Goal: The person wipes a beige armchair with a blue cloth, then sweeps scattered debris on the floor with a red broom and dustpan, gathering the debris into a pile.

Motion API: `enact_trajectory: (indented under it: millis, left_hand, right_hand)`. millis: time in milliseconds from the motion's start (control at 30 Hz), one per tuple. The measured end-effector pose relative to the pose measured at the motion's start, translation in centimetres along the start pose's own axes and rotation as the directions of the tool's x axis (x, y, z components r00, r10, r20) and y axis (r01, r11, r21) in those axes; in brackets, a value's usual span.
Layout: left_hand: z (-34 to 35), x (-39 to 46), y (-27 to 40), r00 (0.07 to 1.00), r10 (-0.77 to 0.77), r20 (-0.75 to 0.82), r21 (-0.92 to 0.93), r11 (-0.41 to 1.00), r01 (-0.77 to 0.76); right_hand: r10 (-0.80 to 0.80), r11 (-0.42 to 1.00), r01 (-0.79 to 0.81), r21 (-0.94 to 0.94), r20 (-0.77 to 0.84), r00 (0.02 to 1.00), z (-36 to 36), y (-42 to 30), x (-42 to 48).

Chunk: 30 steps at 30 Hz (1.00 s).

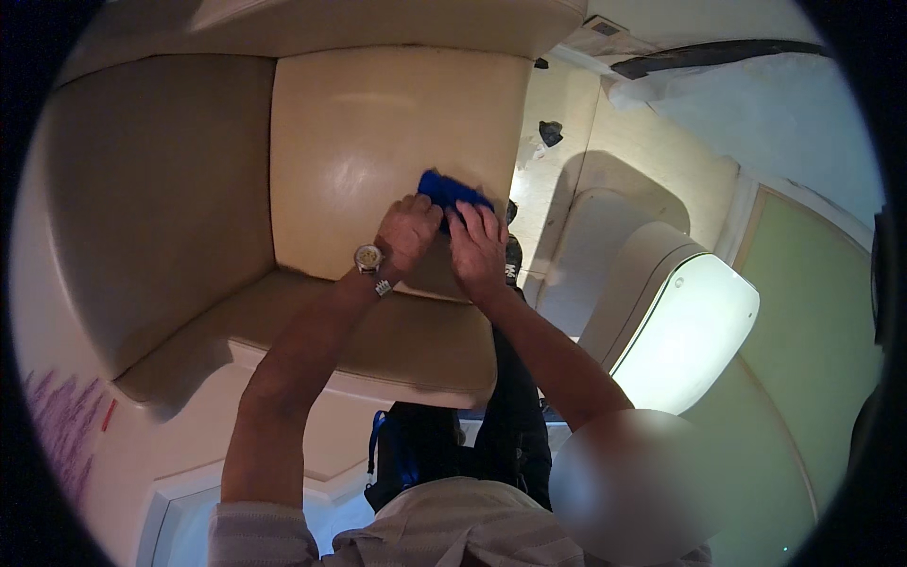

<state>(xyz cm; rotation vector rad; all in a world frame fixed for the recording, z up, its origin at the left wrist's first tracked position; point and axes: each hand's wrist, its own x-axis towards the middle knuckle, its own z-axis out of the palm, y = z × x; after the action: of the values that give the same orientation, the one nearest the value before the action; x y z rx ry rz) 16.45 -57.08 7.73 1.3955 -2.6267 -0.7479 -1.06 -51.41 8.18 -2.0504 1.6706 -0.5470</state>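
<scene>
A bunched blue cloth (453, 193) lies against a smooth beige upholstered panel (340, 156) of a padded bench. My left hand (409, 230) has its curled fingers on the cloth's near left end. On that wrist sits a watch (368, 259) with a metal band. Close beside it, my right hand (479, 244) presses its bent fingers over the cloth's right part. Both hands partly cover the cloth, so its lower side is hidden.
A padded side section (163, 205) adjoins at left, and a rounded bench edge (418, 354) lies nearer me. To the right stands a white-topped rounded unit (691, 333). A dark scrap (550, 133) is on the tiled floor (567, 92). A pale sheet (772, 113) lies beyond.
</scene>
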Motion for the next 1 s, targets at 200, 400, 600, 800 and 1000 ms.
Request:
enact_trajectory:
  millis: [200,400,600,800,1000]
  left_hand:
    - [2.8,-4.3,1.7,0.98,0.067,0.187,-0.039,0.997,-0.06]
    - [4.1,-5.9,1.4,0.95,0.166,0.265,-0.016,0.986,-0.168]
    - [-0.4,-1.5,0.6,0.988,0.153,0.034,0.202,0.967,-0.157]
    - [-3.6,5.5,-4.1,0.995,0.042,-0.09,0.281,0.96,-0.015]
    - [-3.0,8.5,-8.5,0.982,-0.051,-0.181,0.261,0.96,0.098]
  right_hand:
    - [0.086,0.991,-0.104,0.084,0.196,0.977,0.8,0.8,-5.8]
    - [0.156,0.943,-0.237,0.234,0.319,0.935,0.8,0.3,-7.3]
    - [0.08,0.967,-0.086,0.24,0.036,0.996,1.0,1.1,-1.1]
    - [-0.006,0.994,0.016,0.113,-0.089,0.996,1.7,2.9,12.0]
    - [-0.174,0.984,0.168,-0.059,-0.116,0.978,3.7,4.4,20.3]
